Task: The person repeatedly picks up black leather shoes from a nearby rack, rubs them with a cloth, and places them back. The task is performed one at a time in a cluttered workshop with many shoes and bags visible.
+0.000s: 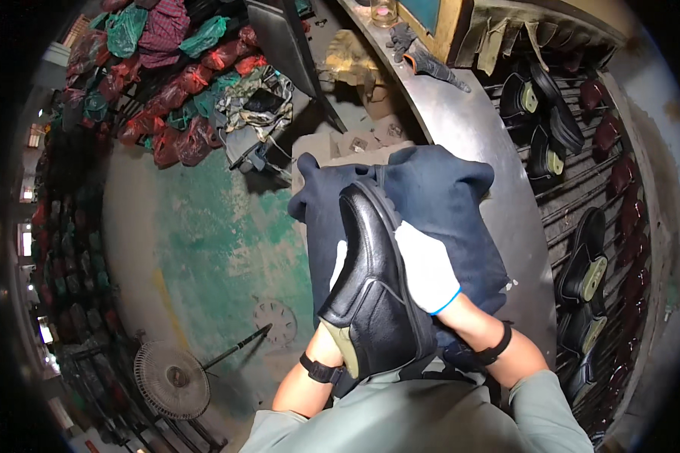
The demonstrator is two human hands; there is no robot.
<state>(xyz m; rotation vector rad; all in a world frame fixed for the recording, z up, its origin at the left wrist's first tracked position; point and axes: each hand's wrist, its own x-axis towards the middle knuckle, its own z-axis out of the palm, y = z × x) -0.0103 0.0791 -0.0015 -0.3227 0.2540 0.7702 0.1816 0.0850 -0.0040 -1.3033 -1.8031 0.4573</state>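
A black leather shoe [370, 279] lies across my lap, toe pointing away from me, its pale green insole showing at the heel end. My right hand [427, 268], in a white glove with a blue cuff, grips the shoe's right side. My left hand [338, 260], also white-gloved, is mostly hidden behind the shoe and holds its left side. Under the shoe a dark blue cloth [438, 196] is draped over my knees.
A curved metal bench [468, 128] runs to my right, with a dark glove [419, 53] on it. Beyond it a slatted rack [582, 189] carries several black shoes. Red and green bags [181, 98] are piled at the far left. A floor fan [170, 381] stands on the green floor.
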